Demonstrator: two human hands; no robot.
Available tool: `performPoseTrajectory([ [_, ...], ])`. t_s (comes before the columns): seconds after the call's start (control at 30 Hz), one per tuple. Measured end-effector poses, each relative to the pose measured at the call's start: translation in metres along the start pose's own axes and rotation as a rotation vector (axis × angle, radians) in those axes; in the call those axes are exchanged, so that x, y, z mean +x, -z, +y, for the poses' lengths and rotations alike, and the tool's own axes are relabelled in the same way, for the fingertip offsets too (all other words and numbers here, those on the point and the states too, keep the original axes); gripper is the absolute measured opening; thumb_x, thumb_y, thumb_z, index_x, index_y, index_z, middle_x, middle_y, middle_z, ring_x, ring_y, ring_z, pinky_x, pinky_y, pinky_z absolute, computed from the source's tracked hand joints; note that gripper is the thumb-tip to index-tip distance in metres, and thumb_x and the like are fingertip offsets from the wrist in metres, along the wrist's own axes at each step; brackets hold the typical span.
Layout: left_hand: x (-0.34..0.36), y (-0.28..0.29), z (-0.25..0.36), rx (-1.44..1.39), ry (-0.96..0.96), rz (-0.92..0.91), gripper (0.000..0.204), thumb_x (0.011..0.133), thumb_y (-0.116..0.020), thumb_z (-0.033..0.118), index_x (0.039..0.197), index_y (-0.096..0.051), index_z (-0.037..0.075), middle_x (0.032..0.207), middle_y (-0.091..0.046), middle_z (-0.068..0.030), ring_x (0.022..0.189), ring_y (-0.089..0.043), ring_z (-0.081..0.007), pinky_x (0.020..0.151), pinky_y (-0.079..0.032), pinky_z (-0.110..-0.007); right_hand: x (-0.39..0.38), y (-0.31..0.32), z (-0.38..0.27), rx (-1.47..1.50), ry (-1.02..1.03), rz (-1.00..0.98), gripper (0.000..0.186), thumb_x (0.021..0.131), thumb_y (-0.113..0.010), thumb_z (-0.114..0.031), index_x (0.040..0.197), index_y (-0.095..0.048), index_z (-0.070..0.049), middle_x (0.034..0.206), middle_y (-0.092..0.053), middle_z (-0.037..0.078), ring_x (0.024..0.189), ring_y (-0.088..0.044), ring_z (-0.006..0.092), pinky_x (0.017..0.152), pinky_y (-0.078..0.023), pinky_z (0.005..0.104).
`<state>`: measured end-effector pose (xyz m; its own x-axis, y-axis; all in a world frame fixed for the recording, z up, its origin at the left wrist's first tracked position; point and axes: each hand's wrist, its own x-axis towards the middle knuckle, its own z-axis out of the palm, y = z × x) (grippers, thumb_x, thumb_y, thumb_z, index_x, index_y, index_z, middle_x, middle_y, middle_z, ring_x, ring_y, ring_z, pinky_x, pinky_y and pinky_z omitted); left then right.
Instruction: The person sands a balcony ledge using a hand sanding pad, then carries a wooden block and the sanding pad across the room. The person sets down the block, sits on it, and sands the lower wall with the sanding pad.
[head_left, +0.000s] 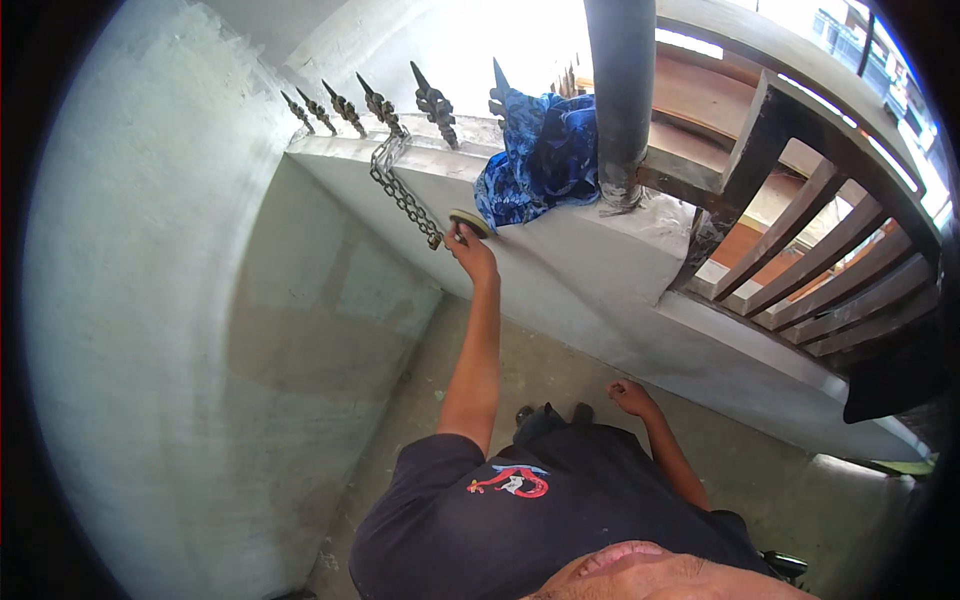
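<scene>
My left hand (474, 256) reaches out to the low white wall and is closed on a round, flat pad (470, 223) with a dark face and yellowish edge. The pad is up against the wall, just below its top edge. Right beside the hand hangs a metal chain (400, 195), looped from a spike on the wall top. A blue patterned cloth (545, 160) drapes over the wall top, close to the pad. Low in front of my body, my right hand (630, 397) has its fingers curled in, with nothing visible in them.
Several pointed metal spikes (436, 105) line the top of the white wall (570, 265). A thick grey post (622, 90) stands beside the cloth. To the right is a slatted dark metal railing (800, 245). A tall pale wall (150, 300) rises at the left.
</scene>
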<state>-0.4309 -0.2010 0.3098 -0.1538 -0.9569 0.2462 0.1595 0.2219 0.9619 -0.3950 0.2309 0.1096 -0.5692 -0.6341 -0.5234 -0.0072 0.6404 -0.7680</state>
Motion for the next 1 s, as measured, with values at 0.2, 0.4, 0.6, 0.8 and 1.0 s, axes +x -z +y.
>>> performPoseTrajectory([
  [0.2,0.01,-0.003,0.004,0.03,-0.039,0.098,0.039,0.106,-0.045,0.028,0.132,-0.043,-0.002,0.128,-0.053,-0.0198,0.113,-0.057,-0.026,0.097,-0.045,-0.036,-0.001,0.013,-0.01,-0.042,-0.026,-0.028,0.04,0.091,-0.065,-0.04,0.108,-0.069,-0.005,0.1,-0.071,0.015,0.092,-0.068,0.0271,0.084,-0.052,0.038],
  [0.4,-0.006,-0.002,-0.003,0.035,-0.007,0.016,0.037,0.105,-0.048,0.025,0.13,-0.045,-0.002,0.129,-0.054,-0.0202,0.112,-0.058,-0.0268,0.096,-0.046,-0.037,0.003,0.021,-0.035,-0.113,0.054,-0.031,0.037,0.093,-0.064,-0.036,0.11,-0.067,-0.002,0.097,-0.07,0.012,0.083,-0.067,0.0208,0.078,-0.053,0.0347],
  [0.6,0.015,-0.002,-0.011,0.103,-0.071,0.129,0.038,0.105,-0.048,0.027,0.13,-0.046,-0.001,0.122,-0.058,-0.0217,0.109,-0.059,-0.0278,0.094,-0.046,-0.039,0.01,0.023,-0.033,-0.109,0.079,-0.043,0.036,0.093,-0.063,-0.034,0.111,-0.066,-0.002,0.094,-0.07,0.011,0.081,-0.067,0.0199,0.076,-0.053,0.0346],
  [0.8,-0.012,-0.005,-0.001,-0.014,-0.044,0.009,0.038,0.106,-0.047,0.028,0.129,-0.045,-0.002,0.119,-0.058,-0.0216,0.107,-0.059,-0.0287,0.094,-0.047,-0.037,0.018,0.011,-0.02,-0.069,0.074,-0.069,0.046,0.09,-0.066,-0.044,0.11,-0.067,-0.003,0.101,-0.071,0.017,0.093,-0.069,0.0278,0.084,-0.053,0.0383],
  [1.0,-0.01,-0.009,0.004,0.015,-0.043,0.077,0.036,0.106,-0.046,0.026,0.128,-0.045,-0.003,0.117,-0.058,-0.0196,0.106,-0.059,-0.0252,0.093,-0.047,-0.035,0.013,0.011,-0.023,-0.131,0.097,-0.061,0.042,0.092,-0.065,-0.038,0.11,-0.065,0.0,0.096,-0.071,0.013,0.083,-0.067,0.0221,0.078,-0.053,0.0355],
])
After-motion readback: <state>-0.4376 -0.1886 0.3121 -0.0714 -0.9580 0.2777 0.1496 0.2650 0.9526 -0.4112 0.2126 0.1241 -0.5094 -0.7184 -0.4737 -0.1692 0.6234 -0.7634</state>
